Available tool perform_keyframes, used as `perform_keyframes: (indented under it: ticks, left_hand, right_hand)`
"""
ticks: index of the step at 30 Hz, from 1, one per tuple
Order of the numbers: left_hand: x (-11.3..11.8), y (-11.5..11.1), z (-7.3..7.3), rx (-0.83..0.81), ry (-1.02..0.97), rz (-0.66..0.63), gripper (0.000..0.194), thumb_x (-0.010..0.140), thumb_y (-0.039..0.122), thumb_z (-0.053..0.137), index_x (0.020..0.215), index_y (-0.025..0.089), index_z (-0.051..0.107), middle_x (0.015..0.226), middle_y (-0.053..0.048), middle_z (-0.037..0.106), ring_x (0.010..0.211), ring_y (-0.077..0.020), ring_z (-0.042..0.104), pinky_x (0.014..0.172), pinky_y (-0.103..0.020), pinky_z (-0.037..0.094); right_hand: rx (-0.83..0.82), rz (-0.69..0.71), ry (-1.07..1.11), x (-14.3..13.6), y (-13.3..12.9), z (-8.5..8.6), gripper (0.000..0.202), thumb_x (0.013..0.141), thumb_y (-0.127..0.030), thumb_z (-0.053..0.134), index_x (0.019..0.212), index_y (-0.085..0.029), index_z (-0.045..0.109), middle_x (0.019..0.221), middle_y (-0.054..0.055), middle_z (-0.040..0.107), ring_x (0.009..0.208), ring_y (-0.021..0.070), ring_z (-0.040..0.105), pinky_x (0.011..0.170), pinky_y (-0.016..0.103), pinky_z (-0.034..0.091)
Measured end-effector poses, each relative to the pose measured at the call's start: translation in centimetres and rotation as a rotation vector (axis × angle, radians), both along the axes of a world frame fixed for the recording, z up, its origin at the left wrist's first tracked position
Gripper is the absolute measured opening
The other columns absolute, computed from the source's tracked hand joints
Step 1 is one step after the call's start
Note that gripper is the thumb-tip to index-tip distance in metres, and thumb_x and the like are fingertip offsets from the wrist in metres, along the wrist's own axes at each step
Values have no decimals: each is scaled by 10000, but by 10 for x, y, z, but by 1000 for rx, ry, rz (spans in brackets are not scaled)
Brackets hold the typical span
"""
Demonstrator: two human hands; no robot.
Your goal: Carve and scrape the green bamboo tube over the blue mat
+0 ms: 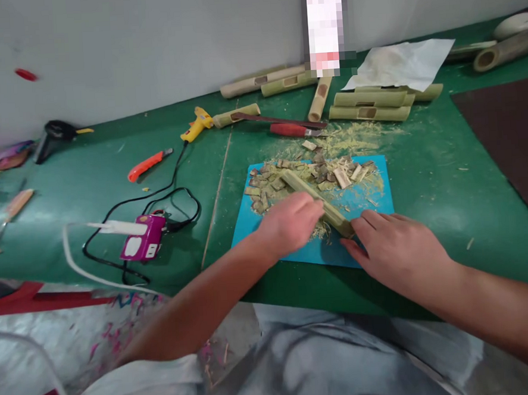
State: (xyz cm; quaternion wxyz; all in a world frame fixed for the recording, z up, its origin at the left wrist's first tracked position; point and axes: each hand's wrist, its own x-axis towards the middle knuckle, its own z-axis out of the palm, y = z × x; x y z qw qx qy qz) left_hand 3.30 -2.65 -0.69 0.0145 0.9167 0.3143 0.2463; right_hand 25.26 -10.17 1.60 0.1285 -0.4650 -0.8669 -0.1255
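Observation:
A green bamboo piece (296, 185) lies slanted over a blue mat (311, 254), its upper end pointing away to the left. My right hand (394, 243) grips its near end, thumb below and fingers above. Curled closed, my left hand (290, 221) rests against the middle of the bamboo's left side; what it holds, if anything, is hidden by the fingers. Bamboo chips (342, 178) and shavings cover the upper part of the mat around the piece.
Behind the mat lie a red-handled knife (289, 130), cut bamboo tubes (368, 113) and a white sheet (394, 64). To the left are a yellow glue gun (197, 124), an orange cutter (146, 166) and a purple power strip (143, 237) with cables on the green table (432, 169).

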Motion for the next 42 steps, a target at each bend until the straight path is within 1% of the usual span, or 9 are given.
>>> perform_keyframes:
  ticks: [9, 13, 17, 21, 25, 30, 33, 37, 42]
  left_hand:
    - [4, -4, 4, -39, 13, -28, 290, 1010, 260, 410, 909, 131, 649, 823, -73, 636, 785, -161, 603, 731, -285, 507]
    - [5, -7, 3, -17, -48, 25, 271, 1004, 254, 425, 918, 134, 652, 845, -76, 639, 797, -160, 602, 736, -283, 505]
    - [9, -10, 2, -73, 10, -53, 293, 1009, 253, 407, 895, 142, 654, 808, -61, 627, 777, -150, 597, 725, -269, 502]
    - [10, -11, 4, -34, -42, 44, 264, 1000, 241, 431, 898, 138, 652, 815, -61, 620, 783, -152, 590, 734, -278, 497]
    - [15, -18, 5, -118, 55, -60, 289, 1005, 242, 412, 876, 143, 651, 771, -49, 599, 759, -152, 579, 700, -266, 481]
    - [16, -20, 3, -70, -29, 36, 266, 1005, 245, 417, 938, 135, 650, 832, -64, 619, 780, -154, 590, 719, -273, 491]
    - [14, -17, 3, -61, 18, -47, 287, 1008, 249, 406, 906, 144, 653, 786, -52, 617, 746, -150, 582, 680, -263, 482]
    - [8, -12, 4, 23, -66, 71, 286, 1010, 250, 408, 909, 130, 648, 808, -63, 622, 755, -145, 589, 696, -260, 487]
    - [8, -15, 4, -71, 16, -9, 306, 1019, 264, 381, 930, 145, 648, 813, -54, 626, 778, -148, 593, 717, -265, 490]
  right_hand:
    - [-20, 17, 8, 0, 0, 0, 241, 899, -261, 527, 686, -172, 597, 615, 23, 554, 546, 142, 496, 560, 299, 290]
    - [-22, 0, 5, -1, 0, 1, 243, 898, -265, 529, 684, -175, 601, 616, 26, 556, 553, 145, 497, 554, 300, 278]
    - [-26, 6, 10, 0, 0, 1, 246, 898, -262, 523, 684, -175, 607, 611, 22, 554, 538, 141, 483, 555, 300, 270]
    - [-17, -1, 9, 2, 0, 0, 265, 903, -287, 522, 681, -176, 614, 607, 26, 557, 541, 143, 480, 551, 305, 252]
    - [-32, -7, 13, 2, 1, -2, 257, 902, -281, 515, 691, -175, 616, 608, 25, 562, 532, 142, 477, 550, 306, 251]
    - [-44, -12, 18, 2, 2, -1, 259, 901, -285, 513, 690, -180, 621, 614, 27, 568, 548, 145, 479, 551, 307, 249]
    - [-41, -7, 14, 2, 1, -1, 256, 894, -284, 522, 680, -183, 620, 608, 27, 565, 542, 146, 478, 549, 308, 251]
    - [-25, -9, 24, 3, 0, -2, 253, 898, -300, 533, 691, -184, 621, 611, 17, 560, 541, 147, 488, 548, 313, 252]
    - [-31, 3, 24, 3, 0, -3, 262, 904, -282, 509, 690, -179, 617, 607, 20, 561, 528, 144, 482, 550, 311, 252]
